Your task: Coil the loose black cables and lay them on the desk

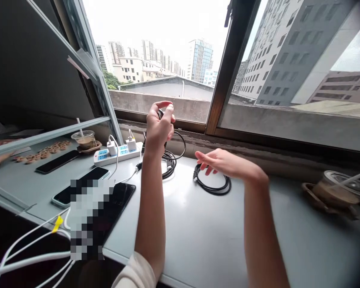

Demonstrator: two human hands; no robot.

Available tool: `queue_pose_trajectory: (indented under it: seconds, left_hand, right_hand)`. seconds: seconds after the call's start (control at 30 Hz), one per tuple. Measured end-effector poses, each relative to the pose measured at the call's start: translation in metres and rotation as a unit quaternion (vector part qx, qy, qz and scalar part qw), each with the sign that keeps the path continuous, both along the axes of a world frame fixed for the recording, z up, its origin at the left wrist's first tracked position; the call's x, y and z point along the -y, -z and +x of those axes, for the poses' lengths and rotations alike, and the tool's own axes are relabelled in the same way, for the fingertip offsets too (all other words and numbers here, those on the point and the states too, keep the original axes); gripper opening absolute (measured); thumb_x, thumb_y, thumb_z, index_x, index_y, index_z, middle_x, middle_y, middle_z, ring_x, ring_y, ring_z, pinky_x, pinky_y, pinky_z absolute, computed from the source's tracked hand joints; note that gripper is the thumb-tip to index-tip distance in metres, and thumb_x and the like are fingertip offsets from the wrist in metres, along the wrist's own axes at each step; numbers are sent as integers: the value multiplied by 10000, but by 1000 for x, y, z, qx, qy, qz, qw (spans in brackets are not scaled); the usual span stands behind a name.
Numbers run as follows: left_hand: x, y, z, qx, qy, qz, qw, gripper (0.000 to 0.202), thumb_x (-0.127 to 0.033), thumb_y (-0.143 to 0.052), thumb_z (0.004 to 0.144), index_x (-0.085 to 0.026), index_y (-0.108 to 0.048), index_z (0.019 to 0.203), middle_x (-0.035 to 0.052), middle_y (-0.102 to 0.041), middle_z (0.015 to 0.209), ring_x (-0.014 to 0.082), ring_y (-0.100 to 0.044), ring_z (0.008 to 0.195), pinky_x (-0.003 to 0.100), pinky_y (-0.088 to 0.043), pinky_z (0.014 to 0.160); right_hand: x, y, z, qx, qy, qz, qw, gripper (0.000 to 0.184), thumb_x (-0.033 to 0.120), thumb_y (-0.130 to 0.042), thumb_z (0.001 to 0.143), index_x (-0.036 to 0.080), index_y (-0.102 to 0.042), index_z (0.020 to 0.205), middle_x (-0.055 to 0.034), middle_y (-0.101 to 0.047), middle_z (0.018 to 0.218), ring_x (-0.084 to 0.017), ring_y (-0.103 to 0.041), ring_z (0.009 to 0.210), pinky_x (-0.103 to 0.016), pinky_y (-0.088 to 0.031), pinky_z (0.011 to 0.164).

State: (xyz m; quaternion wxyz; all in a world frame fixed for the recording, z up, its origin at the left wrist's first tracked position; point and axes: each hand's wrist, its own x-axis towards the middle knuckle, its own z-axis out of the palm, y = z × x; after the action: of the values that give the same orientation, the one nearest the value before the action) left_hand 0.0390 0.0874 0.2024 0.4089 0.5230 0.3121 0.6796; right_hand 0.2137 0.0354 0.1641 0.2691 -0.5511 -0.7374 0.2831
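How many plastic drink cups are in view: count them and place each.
2: the left cup stands just left of the power strip; the right cup stands near the picture's right edge.

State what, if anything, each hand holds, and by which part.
Left hand: apparently a black cable, gripped between thumb and fingers; which part is hidden. Right hand: nothing visibly held.

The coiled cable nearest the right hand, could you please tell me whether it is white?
No, the coiled cable by the right hand is black.
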Motion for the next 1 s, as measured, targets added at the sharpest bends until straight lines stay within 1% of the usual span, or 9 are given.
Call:
queue_pose_trajectory:
  seconds: [0.07,0.13,0.23,0.4,0.47,0.6,0.7,0.83,1.0]
  left_hand:
    - [9,-5,3,-25,18,23,999,38,-225,-498,873,-191,-512,882,-69,-396,501,21,-229,276,176,-115,272]
    - [21,-10,5,-34,13,54,998,82,-281,-541,855,-201,-521,857,-92,-317,441,26,-205,273,170,-115,271]
    - [39,-15,9,-34,10,106,994,178,-373,-609,806,-212,-532,811,-108,-243,397,28,-174,261,175,-92,265]
    - [62,-18,17,-18,60,172,983,313,-429,-563,825,-184,-538,630,-89,-205,379,26,-169,245,201,-71,283]
    - [70,-18,19,-18,115,190,975,347,-446,-544,830,-181,-539,606,-85,-195,381,26,-162,246,202,-85,290]
    - [93,-18,24,-62,176,217,958,366,-466,-533,825,-186,-533,590,-84,-181,356,30,-138,255,201,-68,302]
    - [108,-16,29,-75,152,248,954,375,-477,-529,823,-185,-541,588,-83,-179,351,32,-138,267,206,-93,311]
    - [111,-10,38,-121,121,275,946,406,-480,-541,821,-168,-551,563,-75,-245,345,25,-195,267,212,-148,323]
    - [108,-10,54,-90,98,253,958,437,-444,-510,848,-157,-488,519,-50,-416,373,52,-414,254,194,-169,289]
  right_hand:
    - [-14,11,-12,-17,-52,-86,995,625,740,-447,729,157,-670,744,-76,-674,735,-182,-630,626,-259,-461,550]
    - [-28,21,-18,5,-18,-131,991,680,783,-435,692,138,-652,700,-92,-664,704,-180,-618,578,-266,-455,531]
    - [-41,28,-18,20,-22,-134,991,741,797,-393,699,99,-616,589,-133,-634,623,-188,-578,458,-298,-436,462]
    - [-36,12,-15,-106,-79,32,991,551,638,-352,854,178,-575,1058,-66,-619,1062,-153,-638,798,-250,-481,690]
    - [-30,2,-15,-170,-89,113,975,476,569,-336,895,198,-523,1128,-50,-592,1095,-141,-623,845,-256,-464,762]
    - [-16,-16,-11,-279,-145,195,929,366,484,-404,903,186,-579,1025,-39,-621,944,-154,-614,812,-281,-459,768]
    - [1,-25,-9,-344,-181,225,894,323,433,-376,927,197,-595,899,-35,-626,917,-157,-593,869,-290,-450,809]
    - [29,-34,-6,-400,-192,287,849,334,479,-343,919,216,-494,776,-42,-603,924,-177,-571,914,-319,-444,832]
    - [63,-48,9,-444,-133,283,840,364,505,-249,921,232,-331,694,22,-430,541,-153,-524,542,-304,-454,593]
